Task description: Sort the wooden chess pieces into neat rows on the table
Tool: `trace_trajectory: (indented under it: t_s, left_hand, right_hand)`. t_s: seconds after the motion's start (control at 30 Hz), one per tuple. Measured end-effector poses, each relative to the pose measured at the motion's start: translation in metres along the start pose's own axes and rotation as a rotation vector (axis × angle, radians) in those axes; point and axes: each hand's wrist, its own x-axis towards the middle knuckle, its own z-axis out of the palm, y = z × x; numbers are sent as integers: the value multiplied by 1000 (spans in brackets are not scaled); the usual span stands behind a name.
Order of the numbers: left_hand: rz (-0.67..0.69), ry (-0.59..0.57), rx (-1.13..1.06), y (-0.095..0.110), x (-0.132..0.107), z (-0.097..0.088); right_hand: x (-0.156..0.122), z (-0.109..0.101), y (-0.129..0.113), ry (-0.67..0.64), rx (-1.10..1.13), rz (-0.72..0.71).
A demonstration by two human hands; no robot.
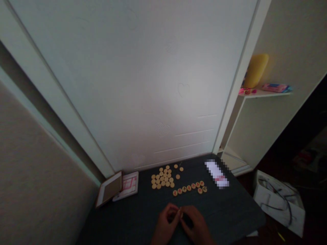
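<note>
My left hand (168, 219) and my right hand (194, 222) meet above the front of the dark table, fingertips pinched together. Between them shows a small tan edge that looks like a Chinese chess piece (181, 215); the fingers hide most of it. Just beyond my hands, a slanting row of Chinese chess pieces (189, 188) lies with red characters up, and two more pieces (202, 190) sit below its right end, one marked dark. Behind the row to the left, many blank-looking round pieces (162, 179) are bunched together. A few loose ones (178, 177) lie beside the bunch.
At the table's (122, 217) back left are an open brown-edged box part (109, 189) and a white tray with red markings (129, 185). A blurred white paper (217, 174) lies back right. A white panel (163, 85) rises behind; a white box with cables (279, 202) stands right.
</note>
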Motion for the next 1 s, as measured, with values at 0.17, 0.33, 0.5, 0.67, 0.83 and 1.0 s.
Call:
trace_trajectory:
  t_s: [0.17, 0.33, 0.5, 0.67, 0.83, 1.0]
  left_hand:
    - [-4, -4, 15, 3, 0, -1]
    - [-10, 19, 18, 4, 0, 2]
    - [-45, 39, 9, 10, -1, 2]
    - [-24, 20, -14, 10, -2, -1]
    - [-24, 40, -9, 1, -4, -2]
    - [-18, 75, 33, -2, -6, -1]
  right_hand:
    - [1, 3, 4, 16, -7, -11]
    - [-1, 5, 8, 0, -20, 18]
    - [-1, 3, 7, -4, -29, 6]
    - [-1, 4, 8, -20, -1, 24]
    - [-1, -1, 16, 55, -11, 87]
    - [6, -29, 43, 66, -176, 83]
